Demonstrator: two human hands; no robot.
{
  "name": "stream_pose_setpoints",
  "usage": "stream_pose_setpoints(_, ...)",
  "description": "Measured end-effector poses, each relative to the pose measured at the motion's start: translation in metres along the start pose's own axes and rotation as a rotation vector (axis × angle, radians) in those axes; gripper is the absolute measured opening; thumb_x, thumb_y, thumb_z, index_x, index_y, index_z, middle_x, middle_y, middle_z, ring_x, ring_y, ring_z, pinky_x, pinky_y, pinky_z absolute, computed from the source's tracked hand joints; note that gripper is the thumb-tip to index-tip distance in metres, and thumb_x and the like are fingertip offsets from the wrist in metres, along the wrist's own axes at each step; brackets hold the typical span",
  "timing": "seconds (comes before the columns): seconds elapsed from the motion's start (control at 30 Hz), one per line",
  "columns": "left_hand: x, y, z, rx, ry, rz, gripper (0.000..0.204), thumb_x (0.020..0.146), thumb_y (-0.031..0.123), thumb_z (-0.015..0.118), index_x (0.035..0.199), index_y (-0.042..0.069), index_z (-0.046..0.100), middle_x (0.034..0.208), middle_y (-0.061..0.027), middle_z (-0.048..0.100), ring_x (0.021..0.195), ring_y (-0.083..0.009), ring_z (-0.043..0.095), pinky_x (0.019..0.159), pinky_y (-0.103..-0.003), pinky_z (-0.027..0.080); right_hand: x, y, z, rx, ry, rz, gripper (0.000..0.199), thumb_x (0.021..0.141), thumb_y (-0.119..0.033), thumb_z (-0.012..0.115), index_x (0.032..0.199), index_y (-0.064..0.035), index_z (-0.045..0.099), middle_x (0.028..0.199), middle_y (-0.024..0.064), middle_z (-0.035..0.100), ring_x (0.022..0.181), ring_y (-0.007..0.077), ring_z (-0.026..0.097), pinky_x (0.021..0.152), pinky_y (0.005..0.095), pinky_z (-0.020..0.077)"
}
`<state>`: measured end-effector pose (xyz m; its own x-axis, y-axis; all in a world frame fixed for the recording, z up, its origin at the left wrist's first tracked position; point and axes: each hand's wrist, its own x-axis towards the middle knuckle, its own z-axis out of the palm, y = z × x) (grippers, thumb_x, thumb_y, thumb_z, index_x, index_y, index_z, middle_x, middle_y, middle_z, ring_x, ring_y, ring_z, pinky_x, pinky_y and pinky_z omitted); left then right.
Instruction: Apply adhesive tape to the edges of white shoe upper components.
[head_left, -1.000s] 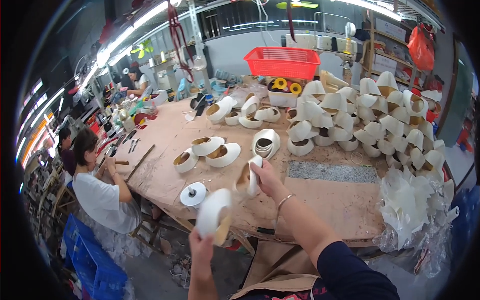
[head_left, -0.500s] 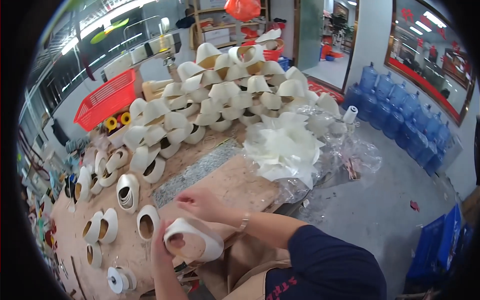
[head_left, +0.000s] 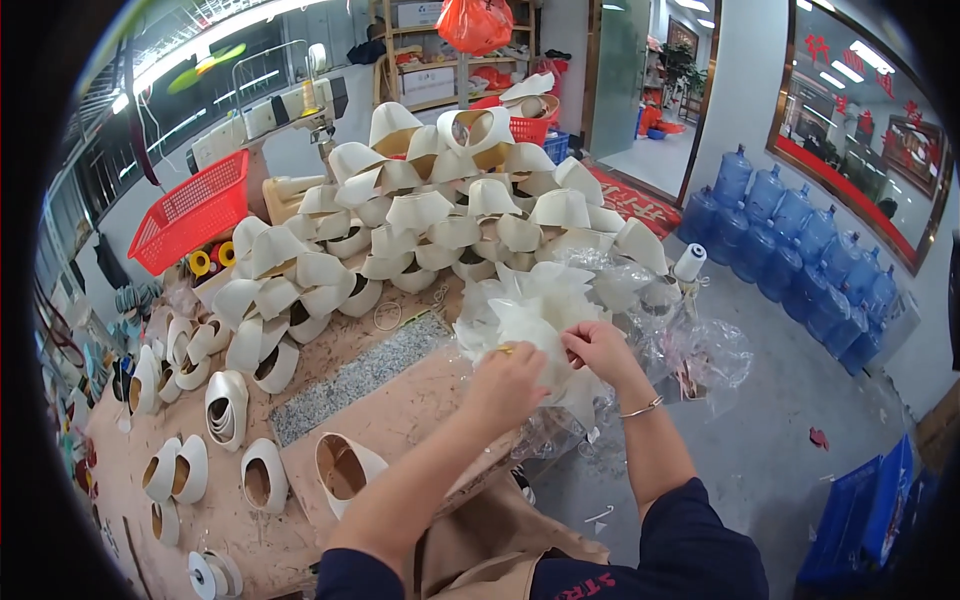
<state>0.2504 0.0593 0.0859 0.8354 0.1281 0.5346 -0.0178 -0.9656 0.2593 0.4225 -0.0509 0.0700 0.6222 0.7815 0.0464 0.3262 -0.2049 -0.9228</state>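
White paper sheets point(head_left: 540, 320) lie bunched at the right end of our workbench point(head_left: 400, 410), just in front of the heap of cream shoe uppers point(head_left: 450, 220). Our left hand point(head_left: 510, 385) and right hand point(head_left: 598, 350), forearms stretched forward, both pinch into the bunch. Half a second ago we held a white tape roll between them; now they are off it.

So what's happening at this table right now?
A person is working with both hands in a pile of white tissue paper at the table's edge. The left hand and right hand pinch at sheets. A white shoe lies by the left forearm, and many more shoes are stacked behind.
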Motion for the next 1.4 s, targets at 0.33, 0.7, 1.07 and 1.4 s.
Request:
stream_pose_setpoints(0.33, 0.023, -0.016, 0.042, -0.484, 0.224, -0.369, 0.010, 0.084, 0.012, 0.065, 0.088, 0.005, 0.059, 0.073, -0.0077, 0.060, 0.067, -0.0185, 0.060, 0.065, -0.030, 0.051, 0.001, 0.019, 0.018, 0.172, 0.156, -0.086, 0.016, 0.087, -0.015, 0.061, 0.085, 0.0007, 0.064, 0.069, 0.0041, 0.063, 0.063, 0.0119, 0.060, 0.057, 0.0262, 0.0470)
stream_pose_setpoints(0.7, -0.006, -0.119, -0.045, -1.429, 0.966, -0.803, 0.014, 0.093, 0.016, 0.056, 0.098, 0.006, 0.049, 0.090, -0.0076, 0.061, 0.081, -0.0169, 0.061, 0.072, -0.031, 0.055, 0.006, 0.032, 0.023, -0.384, 0.433, -0.446, 0.008, 0.076, -0.004, 0.061, 0.084, -0.0005, 0.064, 0.073, 0.0147, 0.061, 0.070, 0.0341, 0.058, 0.065, 0.0410, 0.0478)
stream_pose_setpoints(1.07, -0.163, 0.047, -0.083, -0.451, 0.176, -0.618, 0.020, 0.083, 0.011, 0.070, 0.096, 0.001, 0.058, 0.073, -0.0040, 0.063, 0.060, -0.0075, 0.057, 0.054, -0.021, 0.047, -0.108, -0.059, 0.116, -0.166, -0.437, -0.866, 0.032, 0.073, -0.002, 0.069, 0.104, -0.0031, 0.061, 0.089, 0.0112, 0.065, 0.088, 0.0305, 0.060, 0.076, 0.0357, 0.0484)
stream_pose_setpoints(1.4, -0.281, 0.030, -0.120, -0.774, 0.333, -1.018, 0.013, 0.083, 0.001, 0.065, 0.096, 0.001, 0.063, 0.085, 0.0008, 0.063, 0.076, -0.0055, 0.058, 0.067, -0.020, 0.046, -0.154, -0.045, 0.222, 0.577, -0.612, -0.046, 0.009, 0.085, -0.006, 0.066, 0.093, -0.0018, 0.062, 0.078, 0.0027, 0.064, 0.069, 0.0066, 0.059, 0.061, 0.0203, 0.0482)
